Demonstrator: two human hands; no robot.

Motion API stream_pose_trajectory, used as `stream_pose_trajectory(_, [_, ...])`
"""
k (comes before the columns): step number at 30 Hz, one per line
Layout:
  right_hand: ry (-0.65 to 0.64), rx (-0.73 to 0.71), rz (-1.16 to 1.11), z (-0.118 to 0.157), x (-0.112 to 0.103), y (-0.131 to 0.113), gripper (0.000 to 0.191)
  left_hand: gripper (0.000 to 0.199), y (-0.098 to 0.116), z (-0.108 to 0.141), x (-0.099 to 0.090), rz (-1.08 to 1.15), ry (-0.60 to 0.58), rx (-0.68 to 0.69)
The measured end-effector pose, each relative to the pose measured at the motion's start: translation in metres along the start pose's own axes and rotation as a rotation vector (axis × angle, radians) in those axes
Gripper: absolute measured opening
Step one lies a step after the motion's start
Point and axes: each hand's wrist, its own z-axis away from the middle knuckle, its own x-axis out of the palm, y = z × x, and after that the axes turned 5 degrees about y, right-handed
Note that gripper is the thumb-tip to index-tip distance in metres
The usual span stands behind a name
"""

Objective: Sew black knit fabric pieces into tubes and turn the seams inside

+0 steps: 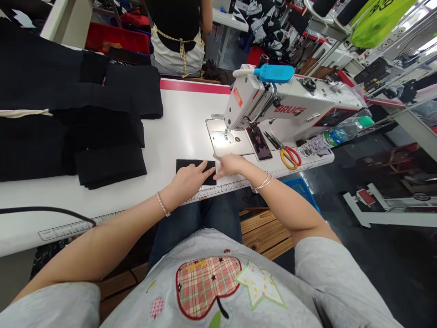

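A small flat piece of black fabric [196,171] lies on the white sewing table [177,123], just in front of the sewing machine's needle area. My left hand [186,179] rests on the fabric's left part, fingers spread and pointing right. My right hand [230,165] touches the fabric's upper right corner with its fingertips. Neither hand grips it. The white BRUCE sewing machine [290,107] stands beyond them, its lit needle plate [221,139] to the upper right of the fabric. Part of the fabric lies under my left hand, hidden.
Folded black fabric stacks [109,159] cover the table's left side. A phone [259,142], orange-handled scissors [290,157] and a water bottle [336,134] sit near the machine. A ruler strip [218,191] runs along the table's front edge. A co-worker [177,41] sits beyond the table.
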Motion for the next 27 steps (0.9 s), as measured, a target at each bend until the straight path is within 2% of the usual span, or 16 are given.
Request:
stream_pose_trajectory(2, [0.011, 0.015, 0.026, 0.006, 0.001, -0.002, 0.057, 0.073, 0.0, -0.001, 0.0, -0.007, -0.014, -0.004])
stream_pose_trajectory(5, [0.051, 0.059, 0.075, 0.009, 0.003, -0.007, 0.054, 0.072, 0.002, -0.001, -0.001, -0.003, -0.031, -0.013])
stream_pose_trajectory(11, [0.027, -0.038, 0.054, 0.016, 0.005, -0.01, 0.045, 0.071, 0.002, -0.001, -0.006, -0.011, -0.082, 0.001])
stream_pose_trajectory(17, [0.114, -0.007, 0.067, 0.021, 0.009, -0.013, 0.043, 0.066, 0.002, 0.001, 0.002, 0.052, -0.011, -0.04])
stream_pose_trajectory(19, [0.176, -0.05, 0.04, 0.022, 0.011, -0.012, 0.038, 0.064, 0.002, 0.005, 0.009, 0.069, 0.037, -0.042])
stream_pose_trajectory(22, [0.327, -0.225, -0.057, 0.023, 0.023, -0.012, 0.016, 0.055, 0.0, 0.015, 0.023, 0.117, 0.183, -0.05])
stream_pose_trajectory(24, [0.461, -0.32, -0.112, 0.02, 0.036, -0.017, 0.022, 0.045, -0.001, 0.023, 0.032, 0.174, 0.337, -0.065])
stream_pose_trajectory(26, [0.683, -0.485, -0.234, 0.014, 0.049, -0.024, 0.031, 0.035, -0.001, 0.032, 0.039, 0.231, 0.475, -0.091])
stream_pose_trajectory(27, [0.745, -0.559, -0.282, 0.01, 0.052, -0.028, 0.032, 0.032, 0.001, 0.037, 0.041, 0.249, 0.516, -0.103])
